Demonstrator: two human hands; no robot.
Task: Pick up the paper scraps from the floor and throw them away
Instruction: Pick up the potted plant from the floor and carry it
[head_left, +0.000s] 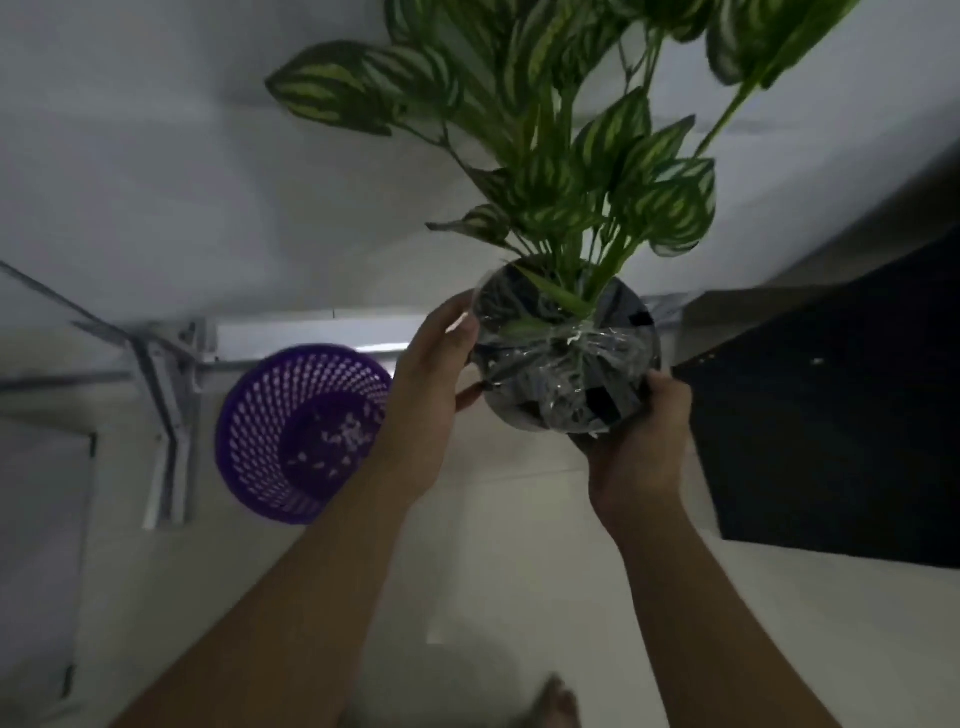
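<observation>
A purple mesh wastebasket stands on the pale floor at the left, with small white paper scraps lying in its bottom. Both my hands hold a round plant pot whose top is covered in shiny plastic wrap and dark tape. My left hand grips the pot's left rim. My right hand cups its lower right side. Striped green leaves rise from the pot toward the wall. The pot's base is hidden, so I cannot tell if it rests on the floor.
A dark cabinet or board fills the right side, close to the pot. A white metal bracket frame stands left of the basket, against the white wall. A bare foot shows at the bottom edge on the tile floor.
</observation>
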